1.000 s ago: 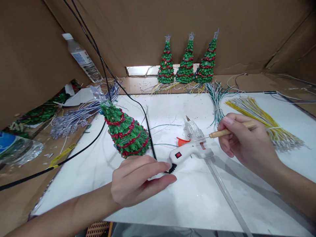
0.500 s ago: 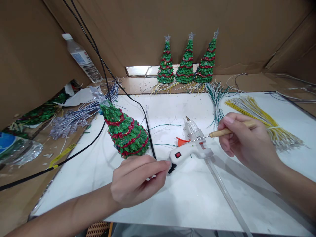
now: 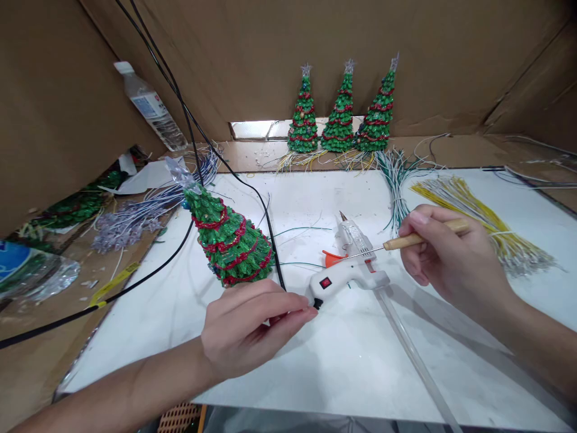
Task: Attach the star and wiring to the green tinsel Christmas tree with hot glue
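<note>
My left hand (image 3: 256, 325) is closed in a pinch at the black ridged cord end (image 3: 318, 304) of a white hot glue gun (image 3: 340, 282). The fingertips cover part of that cord end. The glue gun lies on the white board, its metal nozzle pointing away from me and a clear glue stick (image 3: 417, 355) running from its back towards me. In my right hand (image 3: 444, 258) is an awl (image 3: 403, 242), held by its wooden handle, with its thin metal shaft reaching left over the gun. A green miniature Christmas tree (image 3: 234, 246) with red garlands leans just beyond my left hand.
Three small trees (image 3: 340, 120) stand along the back. Green-white wires (image 3: 396, 192) and a yellow-white wire bundle (image 3: 482, 225) lie at right. Black cables (image 3: 234, 171) cross the left side, near star-tipped wires (image 3: 128, 222) and a plastic bottle (image 3: 155, 111).
My left fingertips have shifted slightly right and closed over more of the gun's black cord end. My right hand and the awl are nearly still.
</note>
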Motion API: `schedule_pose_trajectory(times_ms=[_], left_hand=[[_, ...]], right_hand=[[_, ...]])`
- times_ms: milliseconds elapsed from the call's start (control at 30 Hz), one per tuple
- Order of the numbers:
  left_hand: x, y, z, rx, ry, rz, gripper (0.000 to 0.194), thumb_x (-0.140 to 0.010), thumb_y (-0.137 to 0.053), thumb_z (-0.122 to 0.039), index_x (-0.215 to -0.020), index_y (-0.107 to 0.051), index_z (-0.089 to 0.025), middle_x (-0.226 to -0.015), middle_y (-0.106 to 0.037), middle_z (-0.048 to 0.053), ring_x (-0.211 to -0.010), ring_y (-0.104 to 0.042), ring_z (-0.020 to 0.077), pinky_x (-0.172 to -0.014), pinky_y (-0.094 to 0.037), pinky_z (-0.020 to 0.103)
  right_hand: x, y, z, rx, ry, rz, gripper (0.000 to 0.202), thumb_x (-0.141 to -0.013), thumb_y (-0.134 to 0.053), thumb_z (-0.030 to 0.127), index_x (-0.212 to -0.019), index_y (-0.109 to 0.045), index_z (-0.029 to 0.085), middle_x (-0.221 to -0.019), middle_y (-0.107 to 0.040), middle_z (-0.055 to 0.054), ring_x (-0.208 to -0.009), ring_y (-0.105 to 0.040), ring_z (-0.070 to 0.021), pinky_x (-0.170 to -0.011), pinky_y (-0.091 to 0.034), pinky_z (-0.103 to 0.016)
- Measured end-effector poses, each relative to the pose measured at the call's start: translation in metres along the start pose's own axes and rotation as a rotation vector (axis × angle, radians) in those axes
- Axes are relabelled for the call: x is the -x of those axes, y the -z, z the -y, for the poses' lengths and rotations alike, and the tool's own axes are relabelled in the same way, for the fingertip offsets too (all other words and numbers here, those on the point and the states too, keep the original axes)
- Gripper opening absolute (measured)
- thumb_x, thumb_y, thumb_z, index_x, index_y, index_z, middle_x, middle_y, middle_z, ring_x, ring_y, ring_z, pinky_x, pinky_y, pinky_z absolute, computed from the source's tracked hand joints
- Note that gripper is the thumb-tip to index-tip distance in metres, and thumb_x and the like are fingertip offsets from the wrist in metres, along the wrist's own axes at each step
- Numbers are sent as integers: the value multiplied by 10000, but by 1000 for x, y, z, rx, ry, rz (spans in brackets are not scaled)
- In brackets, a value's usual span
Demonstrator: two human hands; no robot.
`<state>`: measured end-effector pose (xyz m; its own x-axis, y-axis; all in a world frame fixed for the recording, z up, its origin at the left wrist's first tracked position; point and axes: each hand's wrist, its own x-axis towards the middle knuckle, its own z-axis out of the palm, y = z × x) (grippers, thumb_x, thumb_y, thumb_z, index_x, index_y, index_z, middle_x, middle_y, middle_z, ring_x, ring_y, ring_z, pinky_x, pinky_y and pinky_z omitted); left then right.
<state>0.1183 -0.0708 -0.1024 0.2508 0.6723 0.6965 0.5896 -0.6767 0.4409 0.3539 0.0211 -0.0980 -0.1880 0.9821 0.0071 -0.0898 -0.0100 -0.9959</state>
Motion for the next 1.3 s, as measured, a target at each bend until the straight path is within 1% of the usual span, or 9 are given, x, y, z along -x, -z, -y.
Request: schedule_pose_trajectory(times_ms=[167,400,567,733,867,933,1067,1200,1300], left_hand=[[1,1,0,10,12,27,132,-759,-725,-97,-817,-624,-157,-630,-668,-11,-515,-596,74,-462,-482,144],[2,0,1,42,6,-5,182,-731,-745,-81,-790,-590,-156,-593,-621,-25,-487,-564,73,-435,-454,158],[2,-1,0,36,15,-10,174,-737,-739,-88,-774,-586,-164,-577,-602,-32,-471,-547,70,-426,-442,159],[3,0,-1,10,2,12,113,-785,-680,-86,-852,-624,-159,-644,-656,2,-520,-594,90,-464,-484,168],[5,2,1,-28,-22,56,159,-839,-598,-72,-975,-628,-148,-694,-676,17,-552,-619,94,-500,-513,168],[5,2,2,-24,-23,61,173,-848,-580,-66,-994,-625,-147,-701,-677,20,-558,-622,95,-500,-516,168],[4,1,2,17,-26,49,148,-805,-650,-62,-914,-628,-160,-691,-685,19,-563,-625,101,-491,-516,171],[3,-1,0,55,-2,0,158,-746,-730,-76,-805,-612,-163,-619,-641,-6,-518,-593,84,-465,-488,158],[2,0,0,44,8,13,135,-770,-719,-113,-794,-601,-173,-601,-626,-18,-507,-583,79,-463,-484,155]], right_hand=[[-1,0,-2,1,6,-2,304,-755,-670,459,-630,-588,194,-361,-482,33,-287,-394,-92,-273,-293,-185],[1,2,-2,3,16,-2,298,-769,-662,446,-636,-586,190,-363,-486,32,-293,-399,-90,-275,-292,-180],[1,2,-1,1,14,4,300,-771,-661,440,-636,-579,185,-362,-482,35,-292,-398,-90,-276,-296,-181],[0,0,-1,2,14,8,299,-770,-660,435,-639,-580,179,-362,-489,30,-291,-398,-88,-277,-294,-177],[0,1,-1,-6,9,6,304,-764,-665,442,-639,-578,179,-356,-479,34,-284,-388,-86,-272,-285,-176],[0,1,-1,-5,7,9,306,-769,-661,445,-642,-576,179,-358,-482,33,-286,-390,-85,-276,-287,-174],[-1,1,-1,-2,8,18,304,-773,-659,443,-645,-572,181,-359,-490,28,-286,-392,-84,-278,-282,-170],[-2,1,-1,6,18,19,303,-777,-652,450,-650,-578,186,-357,-489,29,-285,-390,-81,-283,-281,-166],[-1,2,-2,16,18,20,301,-778,-650,455,-653,-583,190,-361,-496,29,-288,-394,-82,-285,-283,-167]])
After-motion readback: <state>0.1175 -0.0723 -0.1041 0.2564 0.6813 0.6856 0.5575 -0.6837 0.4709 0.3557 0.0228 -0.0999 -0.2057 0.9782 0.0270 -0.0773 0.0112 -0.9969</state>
